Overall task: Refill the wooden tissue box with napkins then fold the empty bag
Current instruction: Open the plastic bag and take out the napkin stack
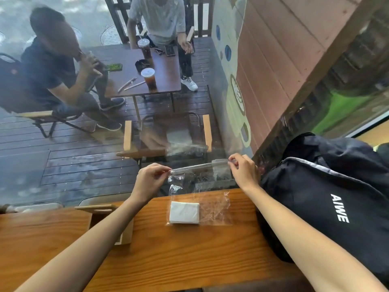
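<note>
Bag stretched by its top edge over the bench, napkins still low inside.
Left hand and right hand each pinch a top corner. The film looks light, limp and slippery, so corners suit best; wooden tissue box sits left, backpack crowds right.

Bare counter in front centre, open between both forearms. Right side blocked by black backpack, lying against right forearm. Left: wooden box under left forearm, bare counter beyond it. Bag with napkins takes centre back edge, top pinched taut between left hand and right hand. Window glass closes the far side.
</note>
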